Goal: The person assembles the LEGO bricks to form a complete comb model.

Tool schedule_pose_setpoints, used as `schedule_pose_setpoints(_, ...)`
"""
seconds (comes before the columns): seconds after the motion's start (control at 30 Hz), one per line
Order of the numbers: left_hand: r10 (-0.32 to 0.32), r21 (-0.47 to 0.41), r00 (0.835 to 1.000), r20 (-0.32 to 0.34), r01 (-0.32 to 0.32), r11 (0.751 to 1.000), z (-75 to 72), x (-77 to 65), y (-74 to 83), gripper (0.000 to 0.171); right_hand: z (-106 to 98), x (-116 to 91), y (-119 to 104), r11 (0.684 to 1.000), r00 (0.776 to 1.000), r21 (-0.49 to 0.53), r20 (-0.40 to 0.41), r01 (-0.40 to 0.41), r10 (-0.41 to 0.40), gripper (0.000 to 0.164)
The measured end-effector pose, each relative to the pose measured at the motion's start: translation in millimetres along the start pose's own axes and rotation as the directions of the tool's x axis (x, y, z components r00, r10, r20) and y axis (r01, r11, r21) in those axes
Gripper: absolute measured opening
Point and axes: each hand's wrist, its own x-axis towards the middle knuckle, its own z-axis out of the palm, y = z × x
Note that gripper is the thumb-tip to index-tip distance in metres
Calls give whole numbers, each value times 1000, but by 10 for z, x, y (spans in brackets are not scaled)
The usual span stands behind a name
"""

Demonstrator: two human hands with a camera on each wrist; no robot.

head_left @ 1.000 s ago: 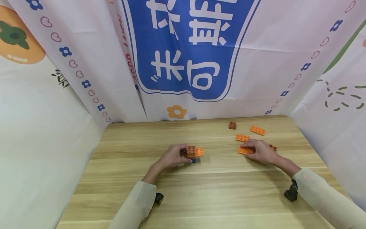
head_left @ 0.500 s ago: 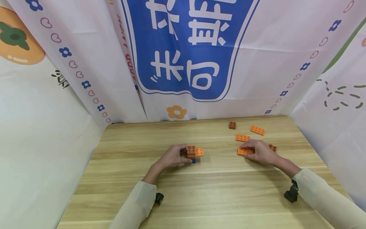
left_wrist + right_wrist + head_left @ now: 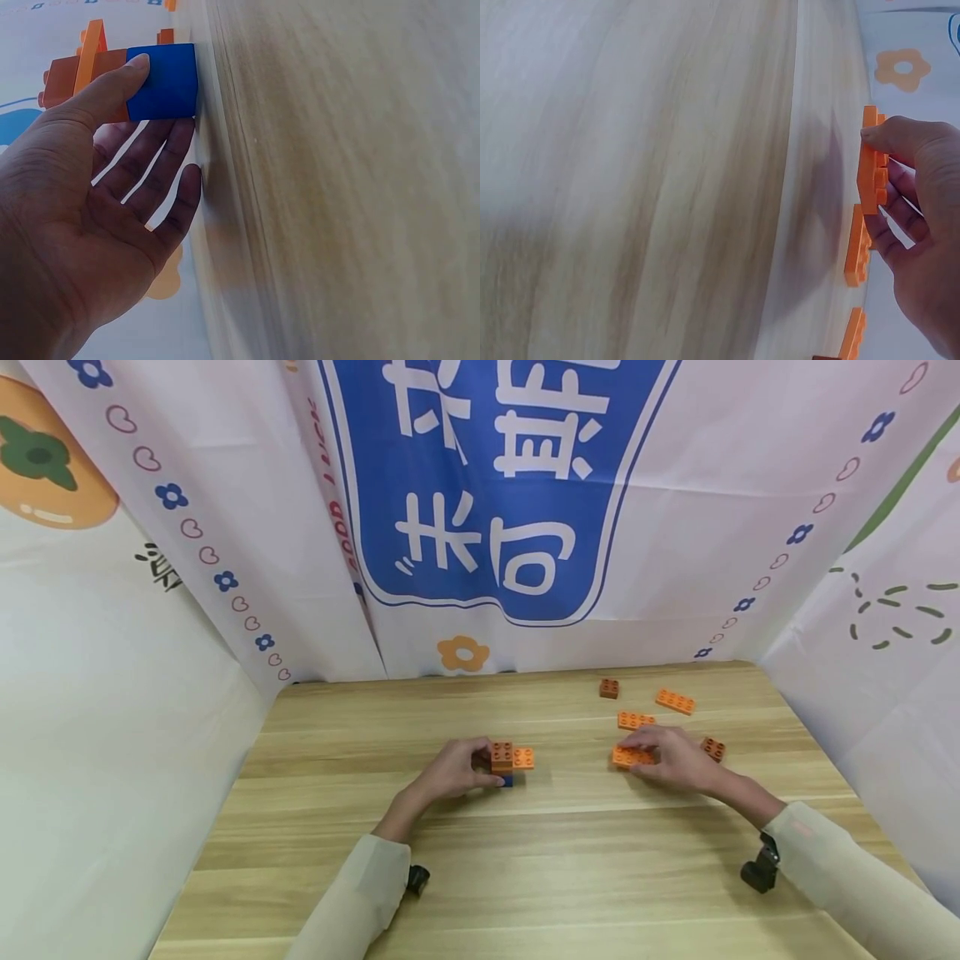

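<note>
My left hand [image 3: 453, 768] grips a small stack of toy building bricks that stands on the table. A blue brick [image 3: 163, 81] forms its base, with a brown brick [image 3: 114, 112] above. Over that lies an orange plate [image 3: 524, 758] that juts out to the right, topped by another brown brick [image 3: 502, 756]. The left thumb lies across the blue and brown bricks, and the other fingers reach round the far side. My right hand [image 3: 675, 760] pinches a loose orange studded plate [image 3: 868, 165] between thumb and fingers; in the right wrist view it is off the table.
Two more orange plates lie beyond the right hand, a nearer plate [image 3: 636, 721] and a farther plate [image 3: 676, 702]. One brown brick [image 3: 610, 688] sits near the back edge, another brown brick [image 3: 713, 748] behind the right hand. Printed cloth [image 3: 675, 568] walls the wooden table [image 3: 570, 860] behind and at the sides.
The right hand has shifted slightly left with the orange plate, and more of the brown brick behind it shows. The left hand and the stack stay in place.
</note>
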Motion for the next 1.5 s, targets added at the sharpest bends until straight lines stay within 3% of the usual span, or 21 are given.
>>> schedule_pose_setpoints(0.5,-16,3,1000,1,16,1000,-6,-9,21,26,-9,105,-175,995,995,40,-26,92,-91,37)
schedule_pose_setpoints(0.93,-4,0,1000,-5,4,1000,-1,-5,1,26,-29,163,-378,991,995,82,-3,104,-104,38)
schedule_pose_setpoints(1.5,-9,-5,1000,0,9,1000,-2,-2,9,26,16,285,-612,976,981,96,-23,194,-193,39)
